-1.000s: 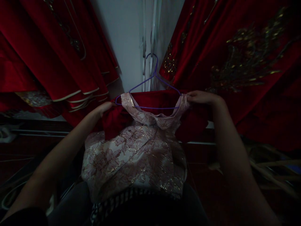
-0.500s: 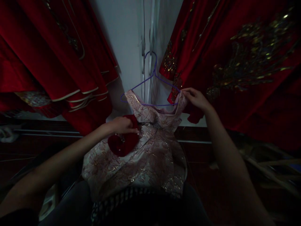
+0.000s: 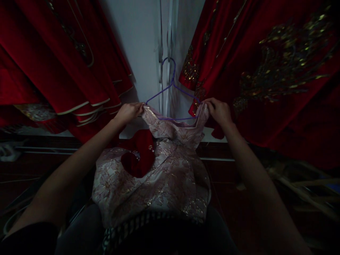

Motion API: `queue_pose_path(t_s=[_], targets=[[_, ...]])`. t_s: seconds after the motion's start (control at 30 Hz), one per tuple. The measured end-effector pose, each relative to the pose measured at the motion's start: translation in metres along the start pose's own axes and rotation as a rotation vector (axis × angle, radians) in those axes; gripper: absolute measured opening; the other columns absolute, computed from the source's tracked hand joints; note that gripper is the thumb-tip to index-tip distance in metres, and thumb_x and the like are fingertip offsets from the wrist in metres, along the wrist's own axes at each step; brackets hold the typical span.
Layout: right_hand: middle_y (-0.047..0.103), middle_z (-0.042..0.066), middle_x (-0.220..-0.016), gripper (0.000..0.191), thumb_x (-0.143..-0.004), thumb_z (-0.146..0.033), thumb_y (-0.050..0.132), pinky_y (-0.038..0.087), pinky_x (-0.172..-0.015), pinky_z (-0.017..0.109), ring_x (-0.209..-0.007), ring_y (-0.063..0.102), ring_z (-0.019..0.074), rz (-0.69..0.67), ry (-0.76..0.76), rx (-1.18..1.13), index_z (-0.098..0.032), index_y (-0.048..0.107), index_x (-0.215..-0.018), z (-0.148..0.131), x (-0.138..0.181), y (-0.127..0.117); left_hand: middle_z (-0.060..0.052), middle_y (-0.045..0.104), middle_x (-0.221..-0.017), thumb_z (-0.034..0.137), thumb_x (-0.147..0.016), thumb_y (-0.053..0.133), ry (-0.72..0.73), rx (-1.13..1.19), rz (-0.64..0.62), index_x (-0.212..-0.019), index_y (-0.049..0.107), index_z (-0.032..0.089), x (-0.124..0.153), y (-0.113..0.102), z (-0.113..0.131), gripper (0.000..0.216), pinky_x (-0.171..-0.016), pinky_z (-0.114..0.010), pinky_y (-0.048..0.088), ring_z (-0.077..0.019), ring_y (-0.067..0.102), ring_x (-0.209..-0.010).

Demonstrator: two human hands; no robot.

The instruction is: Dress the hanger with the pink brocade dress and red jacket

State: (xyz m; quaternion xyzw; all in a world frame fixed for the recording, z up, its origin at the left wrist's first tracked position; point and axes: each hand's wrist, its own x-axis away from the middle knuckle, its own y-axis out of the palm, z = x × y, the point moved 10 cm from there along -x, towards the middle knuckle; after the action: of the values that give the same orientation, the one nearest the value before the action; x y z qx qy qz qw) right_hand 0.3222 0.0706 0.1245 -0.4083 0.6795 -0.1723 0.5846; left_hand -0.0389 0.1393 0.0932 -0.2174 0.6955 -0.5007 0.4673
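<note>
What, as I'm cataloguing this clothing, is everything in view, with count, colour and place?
Patterned dress: one, pale pink with shiny flowers, centre
Hanger: one, purple, at the dress's neckline
Beaded piece: one, red, on the dress, left of centre
Red garments: count unclear, pale or gold trim, both sides
Upright strips: at least two, grey, behind the hanger
Wall or door: count unclear, pale, top centre
Striped cloth: one, dark and light, bottom centre
Blurred items at both lower edges: too dark to name
Left hand: one, bare, pinching left shoulder
Right hand: one, bare, pinching right shoulder
</note>
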Motion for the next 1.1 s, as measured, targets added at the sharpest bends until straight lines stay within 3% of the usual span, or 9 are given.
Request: queue_pose_path(t_s=[0.17,0.27,0.33,0.43,0.5,0.6,0.67,0.83,1.1], targets=[[0.071,0.016,-0.095,0.032,-0.09,-0.029,0.042,0.047,-0.076,0.034,-0.084,0.067,0.0269,0.054,0.222,0.08,-0.012,0.065,-0.105,0.059,0.017,0.0,-0.017,0.071,-0.087,0.043,-0.091,0.03,-0.163,-0.133,-0.168,-0.097,0.07,0.012,0.023,0.012,-0.027,0.051,-0.074,-0.03,0.045,-0.0243,0.066,-0.082],[0.073,0.013,-0.087,0.025,-0.085,-0.026,0.047,0.048,-0.071,0.032,-0.079,0.067,0.0247,-0.131,0.234,0.043,-0.014,0.067,-0.095,0.077,0.038,0.022,-0.016,0.071,-0.08,0.048,-0.085,0.04,-0.149,-0.175,-0.364,-0.08,0.071,0.015,0.045,0.035,-0.023,0.046,-0.068,-0.029,0.044,-0.0255,0.067,-0.079],[0.073,0.009,-0.086,0.022,-0.083,-0.024,0.048,0.048,-0.07,0.03,-0.078,0.068,0.022,-0.262,0.179,-0.029,-0.017,0.067,-0.092,0.07,0.053,0.038,-0.013,0.07,-0.079,0.049,-0.081,0.046,-0.104,-0.151,-0.398,-0.079,0.071,0.017,0.053,0.041,-0.004,0.04,-0.068,-0.029,0.044,-0.0257,0.066,-0.079],[0.073,0.007,-0.092,0.024,-0.086,-0.026,0.045,0.047,-0.073,0.029,-0.081,0.068,0.0202,-0.319,0.099,-0.086,-0.019,0.065,-0.097,0.043,0.065,0.049,-0.012,0.069,-0.078,0.044,-0.085,0.043,-0.014,-0.065,-0.27,-0.086,0.071,0.018,0.045,0.03,0.039,0.038,-0.071,-0.031,0.046,-0.0249,0.065,-0.08],[0.072,0.008,-0.097,0.025,-0.089,-0.027,0.043,0.045,-0.078,0.031,-0.087,0.067,0.0211,-0.296,0.05,-0.061,-0.019,0.064,-0.099,0.021,0.064,0.048,-0.012,0.067,-0.086,0.041,-0.089,0.038,0.128,0.027,-0.131,-0.091,0.07,0.017,0.03,0.017,0.078,0.04,-0.077,-0.033,0.048,-0.0239,0.063,-0.088],[0.072,0.009,-0.1,0.024,-0.09,-0.027,0.043,0.038,-0.089,0.037,-0.092,0.065,0.0229,-0.24,-0.016,0.021,-0.019,0.063,-0.1,-0.006,0.057,0.039,-0.012,0.062,-0.112,0.039,-0.088,0.042,0.391,0.185,0.031,-0.09,0.071,0.017,0.014,0.007,0.131,0.036,-0.097,-0.038,0.044,-0.0238,0.054,-0.111],[0.072,0.008,-0.099,0.025,-0.091,-0.027,0.041,0.033,-0.094,0.041,-0.091,0.064,0.0232,-0.196,-0.036,0.075,-0.02,0.063,-0.1,-0.015,0.051,0.028,-0.011,0.055,-0.129,0.038,-0.086,0.048,0.482,0.261,0.051,-0.088,0.071,0.018,0.009,0.015,0.153,0.031,-0.108,-0.044,0.036,-0.0249,0.047,-0.122],[0.071,0.01,-0.095,0.028,-0.091,-0.026,0.037,0.028,-0.098,0.044,-0.088,0.062,0.024,-0.03,0.003,0.187,-0.018,0.062,-0.099,0.003,0.046,-0.009,-0.009,0.045,-0.142,0.035,-0.084,0.053,0.428,0.322,0.067,-0.082,0.071,0.018,0.022,0.043,0.167,0.025,-0.112,-0.053,0.027,-0.0265,0.041,-0.127],[0.071,0.011,-0.087,0.029,-0.089,-0.026,0.039,0.031,-0.099,0.042,-0.081,0.063,0.024,0.057,0.073,0.345,-0.016,0.065,-0.098,0.055,0.049,-0.025,-0.007,0.044,-0.144,0.032,-0.085,0.052,0.426,0.361,0.116,-0.084,0.07,0.019,0.046,0.03,0.16,0.022,-0.112,-0.05,0.025,-0.0247,0.04,-0.129]])
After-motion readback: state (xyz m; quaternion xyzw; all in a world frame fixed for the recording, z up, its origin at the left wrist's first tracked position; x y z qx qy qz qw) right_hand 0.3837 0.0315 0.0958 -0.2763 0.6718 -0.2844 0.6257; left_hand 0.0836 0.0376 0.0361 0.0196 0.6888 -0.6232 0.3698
